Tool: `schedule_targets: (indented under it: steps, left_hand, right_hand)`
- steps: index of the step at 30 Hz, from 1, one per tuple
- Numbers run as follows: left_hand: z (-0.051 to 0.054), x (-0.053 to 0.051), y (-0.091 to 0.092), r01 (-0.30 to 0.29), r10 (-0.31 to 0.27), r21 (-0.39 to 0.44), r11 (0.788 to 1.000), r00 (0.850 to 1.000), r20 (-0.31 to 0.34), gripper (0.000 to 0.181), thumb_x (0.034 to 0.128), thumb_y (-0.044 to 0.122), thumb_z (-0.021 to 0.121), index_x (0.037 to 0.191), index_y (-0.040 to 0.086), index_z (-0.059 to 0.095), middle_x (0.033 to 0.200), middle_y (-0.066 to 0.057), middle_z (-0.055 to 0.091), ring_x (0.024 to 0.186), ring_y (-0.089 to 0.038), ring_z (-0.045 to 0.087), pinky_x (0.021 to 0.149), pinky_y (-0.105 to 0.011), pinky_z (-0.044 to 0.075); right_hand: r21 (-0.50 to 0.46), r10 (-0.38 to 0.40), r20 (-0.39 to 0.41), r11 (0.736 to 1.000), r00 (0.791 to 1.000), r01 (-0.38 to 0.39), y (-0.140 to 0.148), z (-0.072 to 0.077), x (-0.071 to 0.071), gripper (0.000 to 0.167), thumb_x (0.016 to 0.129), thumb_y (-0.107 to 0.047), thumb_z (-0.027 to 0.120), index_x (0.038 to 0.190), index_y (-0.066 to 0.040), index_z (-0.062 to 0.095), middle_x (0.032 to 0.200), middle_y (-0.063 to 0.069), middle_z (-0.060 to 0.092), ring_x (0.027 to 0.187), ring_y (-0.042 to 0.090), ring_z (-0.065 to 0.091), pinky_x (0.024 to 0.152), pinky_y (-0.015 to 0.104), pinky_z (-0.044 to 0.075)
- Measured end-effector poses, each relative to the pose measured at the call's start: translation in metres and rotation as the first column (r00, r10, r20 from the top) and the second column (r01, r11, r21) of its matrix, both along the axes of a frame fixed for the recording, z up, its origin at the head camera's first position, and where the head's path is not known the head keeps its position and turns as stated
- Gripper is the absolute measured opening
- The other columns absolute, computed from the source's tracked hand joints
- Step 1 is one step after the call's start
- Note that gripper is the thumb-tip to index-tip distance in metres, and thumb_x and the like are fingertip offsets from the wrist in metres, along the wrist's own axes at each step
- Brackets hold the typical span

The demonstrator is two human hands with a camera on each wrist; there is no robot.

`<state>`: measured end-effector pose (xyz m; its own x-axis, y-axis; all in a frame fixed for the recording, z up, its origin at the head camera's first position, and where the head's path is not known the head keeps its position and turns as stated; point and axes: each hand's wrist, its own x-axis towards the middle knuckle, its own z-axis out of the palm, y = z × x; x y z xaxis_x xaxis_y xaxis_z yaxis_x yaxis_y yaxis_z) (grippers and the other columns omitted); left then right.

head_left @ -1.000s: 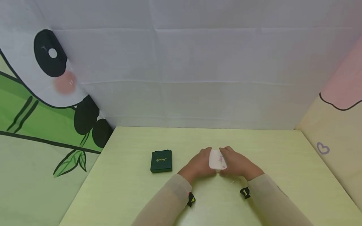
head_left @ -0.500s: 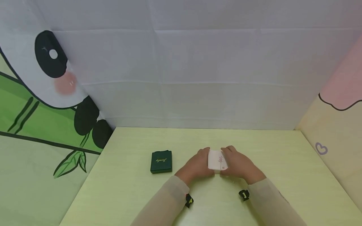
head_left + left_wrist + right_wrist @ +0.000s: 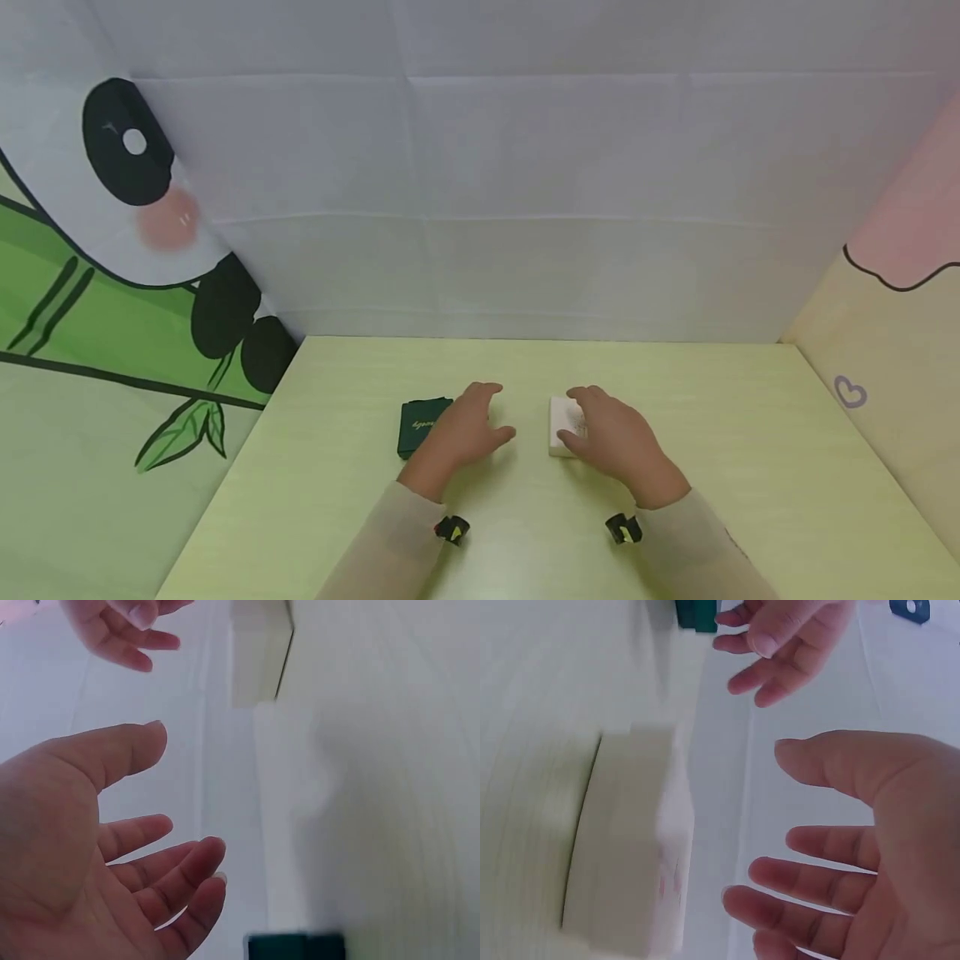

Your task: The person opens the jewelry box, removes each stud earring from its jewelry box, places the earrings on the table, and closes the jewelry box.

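A small white box (image 3: 559, 417) with a faint printed flower lies on the table, partly covered in the head view by my right hand (image 3: 617, 437). That hand hovers over the box with fingers and thumb spread, and the right wrist view has a gap between them and the white box (image 3: 626, 847). My left hand (image 3: 462, 429) is in the air between the two boxes, fingers apart and holding nothing. Behind it, to the left, sits a dark green box (image 3: 417, 423) with gold lettering, its right side hidden by the hand.
The pale yellow-green table (image 3: 675, 392) meets a white cloth backdrop (image 3: 480, 167) at its far edge. On the left is a printed panel (image 3: 105, 325) with a cartoon figure; a cream panel (image 3: 900, 400) with a heart stands on the right. A dark strap (image 3: 452, 530) sits at the left wrist.
Both hands have let go of the white box, which stays on the table. My left hand has moved left toward the green box; the right has lifted and opened over the white box.
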<state>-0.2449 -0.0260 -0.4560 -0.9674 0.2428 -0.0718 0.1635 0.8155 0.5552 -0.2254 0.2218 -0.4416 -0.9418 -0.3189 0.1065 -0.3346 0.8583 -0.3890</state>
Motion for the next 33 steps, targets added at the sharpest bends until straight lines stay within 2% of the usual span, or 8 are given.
schedule_targets:
  steps: [4, 9, 14, 16, 18, 21, 25, 33]
  left_hand:
    - [0.002, 0.012, -0.025, -0.090, 0.094, 0.054, 0.994, 0.994, -0.063, 0.069, 0.0930, 0.035, 0.075, 0.151, 0.010, 0.047, 0.147, -0.009, 0.050, 0.106, -0.023, 0.062, 0.086, -0.043, 0.054]
    - [-0.005, 0.025, -0.053, -0.185, 0.196, 0.098, 0.978, 0.974, -0.111, 0.066, 0.0949, 0.031, 0.075, 0.151, 0.008, 0.048, 0.142, -0.012, 0.053, 0.107, -0.024, 0.059, 0.087, -0.045, 0.053]
    - [-0.010, 0.031, -0.080, -0.298, 0.312, 0.111, 0.948, 0.941, -0.134, 0.059, 0.0973, 0.032, 0.071, 0.147, 0.007, 0.052, 0.131, -0.013, 0.059, 0.103, -0.026, 0.059, 0.080, -0.045, 0.051]
    - [-0.012, 0.031, -0.088, -0.345, 0.357, 0.106, 0.933, 0.925, -0.129, 0.057, 0.0979, 0.033, 0.070, 0.146, 0.007, 0.053, 0.126, -0.013, 0.061, 0.098, -0.026, 0.059, 0.076, -0.043, 0.051]
    - [-0.014, 0.030, -0.094, -0.373, 0.384, 0.110, 0.921, 0.917, -0.111, 0.058, 0.0981, 0.033, 0.069, 0.146, 0.006, 0.053, 0.126, -0.014, 0.060, 0.098, -0.027, 0.058, 0.076, -0.043, 0.050]
    - [-0.017, 0.028, -0.100, -0.395, 0.404, 0.112, 0.912, 0.912, -0.068, 0.062, 0.0979, 0.033, 0.069, 0.149, 0.005, 0.049, 0.133, -0.017, 0.057, 0.104, -0.030, 0.059, 0.079, -0.046, 0.052]
    - [-0.022, 0.024, -0.105, -0.399, 0.403, 0.122, 0.909, 0.915, -0.015, 0.071, 0.0949, 0.033, 0.074, 0.153, 0.005, 0.043, 0.143, -0.018, 0.052, 0.109, -0.031, 0.058, 0.083, -0.048, 0.052]
    - [-0.031, 0.016, -0.107, -0.377, 0.372, 0.195, 0.906, 0.926, 0.062, 0.096, 0.0864, 0.036, 0.084, 0.159, 0.007, 0.028, 0.152, -0.017, 0.042, 0.101, -0.025, 0.054, 0.078, -0.036, 0.049]
  right_hand:
    - [-0.017, 0.061, -0.037, 0.998, 0.997, -0.062, -0.024, -0.001, 0.003, 0.057, 0.090, -0.032, 0.078, 0.138, -0.006, 0.059, 0.131, 0.009, 0.062, 0.105, 0.027, 0.067, 0.084, 0.045, 0.055]
    - [-0.021, 0.171, -0.048, 0.985, 0.984, -0.172, -0.047, -0.005, 0.001, 0.057, 0.092, -0.034, 0.077, 0.139, -0.009, 0.058, 0.131, 0.005, 0.061, 0.102, 0.024, 0.067, 0.082, 0.041, 0.055]
    - [-0.028, 0.263, -0.027, 0.964, 0.964, -0.264, -0.069, -0.008, -0.002, 0.055, 0.094, -0.037, 0.073, 0.140, -0.010, 0.057, 0.132, 0.003, 0.060, 0.104, 0.021, 0.066, 0.084, 0.039, 0.055]
    - [-0.034, 0.282, -0.019, 0.959, 0.959, -0.282, -0.077, -0.009, -0.004, 0.055, 0.094, -0.037, 0.072, 0.141, -0.011, 0.056, 0.132, 0.003, 0.060, 0.105, 0.020, 0.066, 0.086, 0.038, 0.055]
    - [-0.032, 0.295, -0.016, 0.955, 0.955, -0.295, -0.085, -0.010, -0.007, 0.057, 0.094, -0.038, 0.072, 0.141, -0.010, 0.056, 0.132, 0.003, 0.059, 0.105, 0.019, 0.066, 0.085, 0.037, 0.055]
    - [-0.028, 0.314, -0.009, 0.949, 0.950, -0.314, -0.094, -0.009, -0.011, 0.059, 0.095, -0.039, 0.071, 0.144, -0.010, 0.054, 0.134, 0.004, 0.057, 0.104, 0.018, 0.065, 0.085, 0.035, 0.055]
    - [-0.017, 0.321, 0.015, 0.947, 0.947, -0.321, -0.104, -0.012, -0.021, 0.065, 0.094, -0.040, 0.072, 0.147, -0.009, 0.051, 0.137, 0.006, 0.055, 0.105, 0.018, 0.065, 0.087, 0.034, 0.055]
    - [0.004, 0.301, 0.095, 0.953, 0.949, -0.303, -0.115, -0.024, -0.044, 0.081, 0.090, -0.046, 0.076, 0.153, -0.007, 0.044, 0.142, 0.008, 0.051, 0.110, 0.021, 0.064, 0.090, 0.036, 0.054]
